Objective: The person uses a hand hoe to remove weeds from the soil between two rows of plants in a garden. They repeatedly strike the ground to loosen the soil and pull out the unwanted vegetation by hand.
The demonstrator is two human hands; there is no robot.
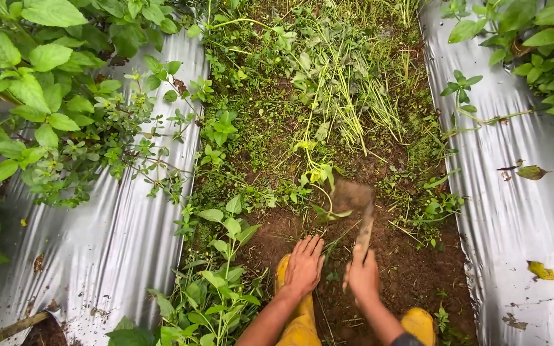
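Soil-caked short-handled metal hoe [356, 204] sits right of centre over the brown furrow [411, 269], between silver plastic mulch sheets [117, 237]. Going left to right: leafy green weeds [216, 301], then left hand [303, 264] flat, fingers spread on earth, holding nothing; right hand [363, 277] clenched round the hoe's handle

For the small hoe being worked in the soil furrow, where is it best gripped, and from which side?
Grip the hoe on its short wooden handle, near the lower end, coming from below toward the person, as the right hand does. The broad, soil-caked blade points away into the weeds, so the handle is the only slim, graspable part. The left hand rests open on the soil beside it.
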